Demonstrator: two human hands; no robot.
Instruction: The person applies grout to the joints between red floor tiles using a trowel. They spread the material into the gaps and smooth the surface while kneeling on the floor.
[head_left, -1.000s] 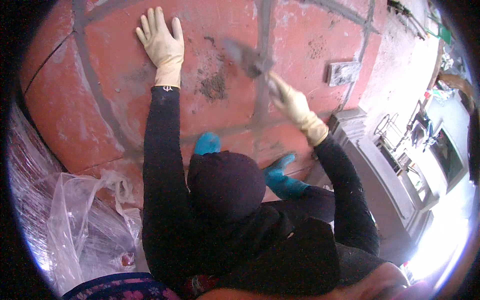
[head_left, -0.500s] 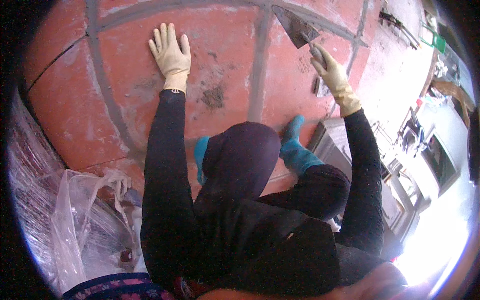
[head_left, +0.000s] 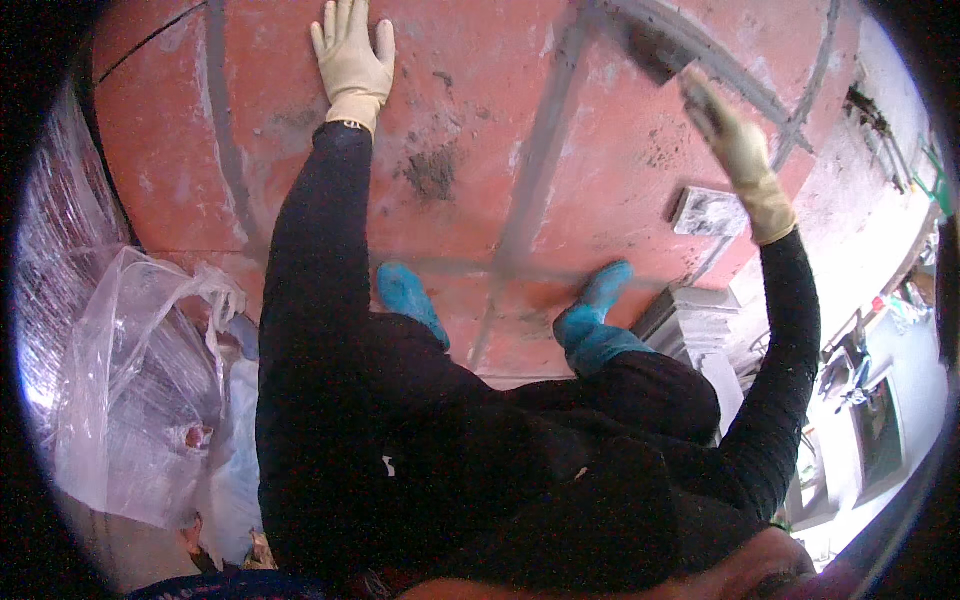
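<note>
My left hand [head_left: 355, 62], in a pale rubber glove, lies flat on a red floor tile [head_left: 460, 45] with its fingers spread. Farther right, my gloved right hand [head_left: 728, 130] grips a pointing trowel [head_left: 650, 50] by the handle. Its dark triangular blade points to the far left, over a grey mortar joint [head_left: 745, 85] between tiles. Both the blade and the hand are smeared by motion. Loose grey mortar crumbs [head_left: 432, 172] lie on the tile near my left wrist.
A small whitish rectangular block [head_left: 708, 212] lies below my right hand. Grey stacked slabs [head_left: 695, 325] stand beside my blue-socked right foot [head_left: 595, 315]. At the left are clear plastic bags [head_left: 140, 370] and shiny wrapping. Dark tools [head_left: 875, 130] lie on pale ground at the far right.
My right hand has moved right with the trowel, and the blade has become blurred. The view has shifted, and my knee has lowered from in front of my left foot. My left hand stays flat.
</note>
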